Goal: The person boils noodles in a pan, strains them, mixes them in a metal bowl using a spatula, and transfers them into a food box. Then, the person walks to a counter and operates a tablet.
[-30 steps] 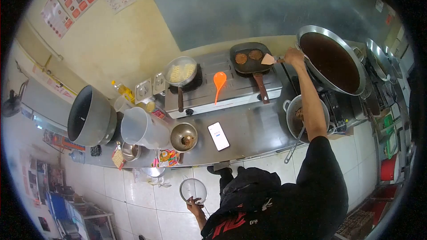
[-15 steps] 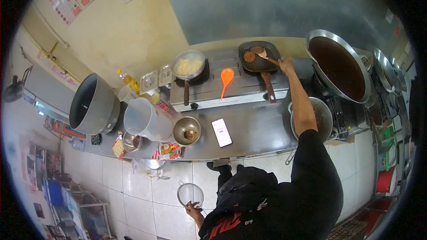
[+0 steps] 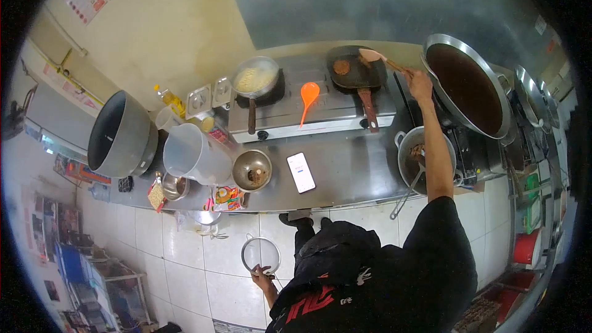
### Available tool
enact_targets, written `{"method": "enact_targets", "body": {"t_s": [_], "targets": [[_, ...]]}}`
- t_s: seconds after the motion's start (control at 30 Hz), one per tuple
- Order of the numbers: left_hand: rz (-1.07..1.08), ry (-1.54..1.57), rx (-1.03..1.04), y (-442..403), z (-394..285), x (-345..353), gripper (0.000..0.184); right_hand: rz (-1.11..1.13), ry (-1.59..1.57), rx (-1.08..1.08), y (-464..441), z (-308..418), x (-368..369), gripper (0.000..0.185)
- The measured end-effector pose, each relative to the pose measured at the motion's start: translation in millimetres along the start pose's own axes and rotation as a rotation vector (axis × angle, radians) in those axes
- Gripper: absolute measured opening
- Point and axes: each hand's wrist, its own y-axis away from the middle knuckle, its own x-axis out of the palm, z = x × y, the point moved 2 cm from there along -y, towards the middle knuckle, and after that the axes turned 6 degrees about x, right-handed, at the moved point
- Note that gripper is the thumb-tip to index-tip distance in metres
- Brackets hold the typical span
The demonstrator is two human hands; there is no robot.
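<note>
My right hand (image 3: pixel 420 84) is closed round the wooden handle of a spatula (image 3: pixel 388 61). The spatula's pale blade is over the right edge of a dark square frying pan (image 3: pixel 354 80) on the stove. One round brown patty (image 3: pixel 341 67) lies in the pan's left part; a second brown piece shows partly beneath the blade, and I cannot tell whether it rests on it. Low by my body, my left hand (image 3: pixel 263 276) grips a round fine-mesh strainer (image 3: pixel 260 256), held above the floor. An orange ladle (image 3: pixel 309 94) lies on the stove between the two pans.
A pan of pale noodles (image 3: pixel 254 79) sits on the left burner (image 3: pixel 280 89). At right stand a large wok of dark liquid (image 3: pixel 462 86) and a pot with a ladle (image 3: pixel 410 154). A phone (image 3: pixel 301 172), a metal bowl (image 3: pixel 251 170) and a plastic jug (image 3: pixel 191 151) are on the counter.
My right hand has moved rightward and up with the spatula, its blade lifting off the patties toward the pan's right edge. My left hand still holds the strainer. The view has shifted slightly.
</note>
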Motion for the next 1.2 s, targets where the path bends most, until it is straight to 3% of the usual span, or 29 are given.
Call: {"method": "enact_targets", "body": {"t_s": [0.07,0.2,0.4,0.57,0.8,1.0,1.1,1.2], "targets": [[0.014,-0.014,-0.021,-4.4,-15.7,11.1,0.029,-0.011,-0.036,-0.120,3.6,5.0,-15.7,0.025],[0.058,-0.064,0.019,-11.2,-19.4,15.0,0.028,-0.053,-0.028,-0.074,10.9,16.9,-22.3,0.024],[0.041,-0.006,-0.022,0.4,-16.8,9.5,0.030,0.141,0.089,-0.141,26.2,22.1,19.4,0.026],[-0.031,-0.013,-0.035,23.9,-4.1,-7.3,0.031,-0.019,0.049,-0.293,49.2,56.2,9.7,0.024],[-0.091,0.047,-0.094,46.4,20.1,-25.3,0.029,0.093,0.120,-0.418,84.2,42.4,76.2,0.033],[-0.245,0.108,-0.134,62.5,28.2,-30.4,0.029,0.158,-0.017,-0.249,91.6,22.1,102.6,0.043],[-0.146,0.131,-0.067,58.6,30.7,-31.4,0.025,0.155,-0.103,-0.410,95.7,15.9,109.5,0.043],[-0.183,0.062,-0.013,43.6,22.3,-22.9,0.024,0.151,-0.171,-0.624,71.2,-15.6,137.0,0.044]]}}
